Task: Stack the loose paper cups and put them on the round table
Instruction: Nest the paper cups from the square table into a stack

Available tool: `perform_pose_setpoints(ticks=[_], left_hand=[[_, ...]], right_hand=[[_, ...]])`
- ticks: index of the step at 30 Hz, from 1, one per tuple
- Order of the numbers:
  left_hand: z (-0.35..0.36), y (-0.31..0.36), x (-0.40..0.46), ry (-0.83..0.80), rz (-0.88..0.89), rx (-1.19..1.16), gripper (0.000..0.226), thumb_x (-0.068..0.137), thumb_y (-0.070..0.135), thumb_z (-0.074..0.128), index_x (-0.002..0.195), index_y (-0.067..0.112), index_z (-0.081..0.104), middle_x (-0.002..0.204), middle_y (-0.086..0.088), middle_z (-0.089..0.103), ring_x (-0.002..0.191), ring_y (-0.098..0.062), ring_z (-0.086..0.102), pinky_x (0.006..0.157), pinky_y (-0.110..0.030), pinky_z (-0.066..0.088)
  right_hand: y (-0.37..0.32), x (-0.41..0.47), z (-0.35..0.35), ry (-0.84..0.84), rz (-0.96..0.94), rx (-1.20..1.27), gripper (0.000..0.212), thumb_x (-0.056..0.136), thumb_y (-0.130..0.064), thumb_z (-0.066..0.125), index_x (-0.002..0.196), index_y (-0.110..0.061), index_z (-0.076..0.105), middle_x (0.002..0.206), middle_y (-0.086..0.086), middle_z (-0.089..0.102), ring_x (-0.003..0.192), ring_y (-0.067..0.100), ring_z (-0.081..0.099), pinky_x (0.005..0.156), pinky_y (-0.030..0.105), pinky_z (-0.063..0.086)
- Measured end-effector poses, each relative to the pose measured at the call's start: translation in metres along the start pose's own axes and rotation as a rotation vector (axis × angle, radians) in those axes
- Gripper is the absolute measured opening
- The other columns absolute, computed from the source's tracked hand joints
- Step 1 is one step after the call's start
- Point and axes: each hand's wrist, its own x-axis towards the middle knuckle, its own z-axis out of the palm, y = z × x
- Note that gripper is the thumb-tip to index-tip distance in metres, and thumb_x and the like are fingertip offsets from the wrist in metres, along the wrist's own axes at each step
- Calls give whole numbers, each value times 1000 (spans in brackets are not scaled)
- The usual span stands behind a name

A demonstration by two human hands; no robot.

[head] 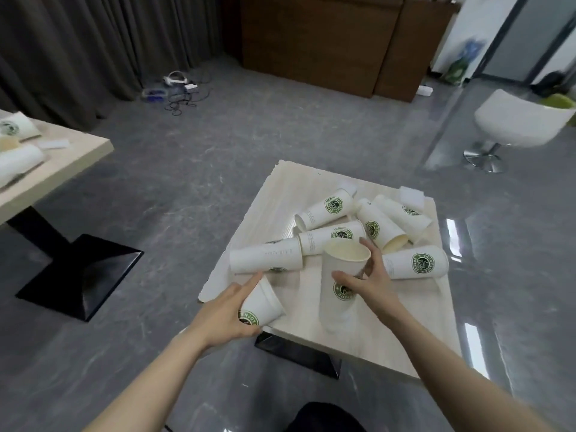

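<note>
Several white paper cups with green logos lie on their sides on a square light-wood table [280,188]. My left hand [227,310] grips one tilted cup [265,302] near the table's front left corner. Its index finger points toward a lying cup [266,255]. My right hand [372,283] holds a tall upright cup [341,266] at the front middle, thumb on the near side and fingers round the far side. Whether more cups are nested inside it I cannot tell. Other lying cups [416,263] [327,208] sit behind and to the right.
A second light-wood table [71,154] at the left carries more cups and has a black base [84,275]. A white swivel chair [523,123] stands at the right. Cables [177,92] lie on the grey floor by dark curtains. A brown cabinet [311,42] is at the back.
</note>
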Motion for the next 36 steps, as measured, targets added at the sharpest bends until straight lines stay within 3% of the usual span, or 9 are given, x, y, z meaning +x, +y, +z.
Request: perform_pose_setpoints(ticks=[3,7,10,14,17,23,28,34,36], left_hand=[[6,6,2,-10,32,-11,108,68,58,69,132,70,-17,110,12,42,94,-7,48,82,-27,45],[10,11,3,-1,56,-10,107,70,55,69,133,69,-17,123,11,43,102,-10,51,87,-31,47],[9,18,1,19,72,-33,107,70,52,70,129,72,-17,127,15,40,115,-9,45,92,-32,45],[8,28,1,27,89,-16,106,70,53,69,133,70,-15,109,15,41,101,-7,47,86,-29,46],[11,28,-1,35,76,9,105,72,52,69,138,66,-11,111,15,40,102,-10,49,86,-27,44],[14,33,-2,60,51,-35,105,73,46,69,141,62,-10,117,16,40,102,-9,50,81,-22,43],[15,42,0,70,67,-46,106,72,48,70,138,64,-12,116,14,42,101,-9,51,85,-27,45],[17,44,4,94,57,-98,109,69,54,71,138,64,-14,122,17,42,107,-7,48,88,-31,47],[17,45,6,101,56,-109,109,69,54,70,138,64,-14,123,17,43,108,-7,47,90,-33,46]], right_hand=[[-6,-8,-9,173,9,165,66,71,-9,80,122,-32,45,122,-1,60,100,3,63,69,18,53],[-9,-15,-16,293,87,349,60,75,-16,76,126,-23,45,124,9,61,107,23,63,71,31,55],[-10,-17,-14,261,113,411,63,77,-17,74,133,-13,45,125,13,61,106,25,63,80,41,57],[-8,-18,2,199,155,473,62,70,-20,75,126,-8,51,112,11,64,95,20,64,71,39,58],[2,-21,18,152,220,507,48,76,-14,73,121,-8,54,110,12,65,91,20,66,68,41,58],[23,-30,45,77,395,502,67,81,-15,73,138,-5,39,131,21,54,113,32,60,94,55,50],[30,-44,59,-42,446,329,77,72,-34,77,139,-21,40,131,5,53,119,18,54,107,47,40],[26,-52,69,-114,331,125,56,64,-50,72,114,-30,58,110,-12,64,92,-4,63,66,10,47],[26,-50,69,-128,318,109,52,66,-49,72,113,-32,58,108,-16,65,90,-8,62,61,6,47]])
